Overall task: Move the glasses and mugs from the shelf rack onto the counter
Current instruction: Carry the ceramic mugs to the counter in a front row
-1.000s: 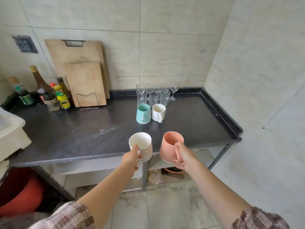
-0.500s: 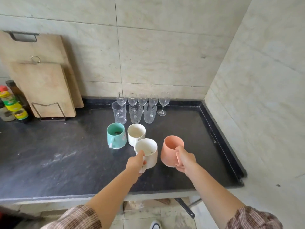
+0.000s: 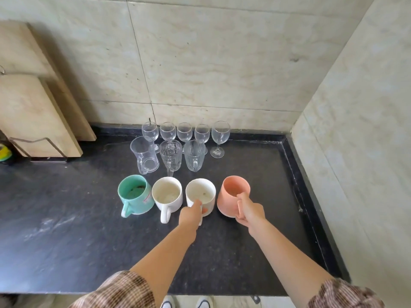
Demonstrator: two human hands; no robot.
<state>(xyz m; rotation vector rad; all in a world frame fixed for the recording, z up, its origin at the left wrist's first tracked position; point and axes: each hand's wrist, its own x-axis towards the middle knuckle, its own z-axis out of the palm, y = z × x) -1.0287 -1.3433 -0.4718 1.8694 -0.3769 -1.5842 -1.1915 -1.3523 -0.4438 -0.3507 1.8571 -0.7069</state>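
Observation:
On the dark counter (image 3: 66, 241) stands a row of mugs: a teal mug (image 3: 134, 194), a white mug (image 3: 167, 194), a second white mug (image 3: 200, 192) and a pink mug (image 3: 232, 196). My left hand (image 3: 191, 213) grips the second white mug by its handle. My right hand (image 3: 250, 211) grips the pink mug's handle. Both mugs sit at counter level, upright. Behind them stand three clear glass mugs (image 3: 170, 155) and a line of several wine glasses (image 3: 184, 132) against the wall. The shelf rack is out of view.
Two wooden cutting boards (image 3: 33, 112) lean on the wall at the left in a wire holder. The tiled side wall (image 3: 355, 152) closes off the right. The counter has a raised rim (image 3: 295, 170) at its right and back edges.
Both hands have carried the white and pink mugs forward over the counter and lowered them into line with the teal and white mugs. The view has moved closer and tilted down.

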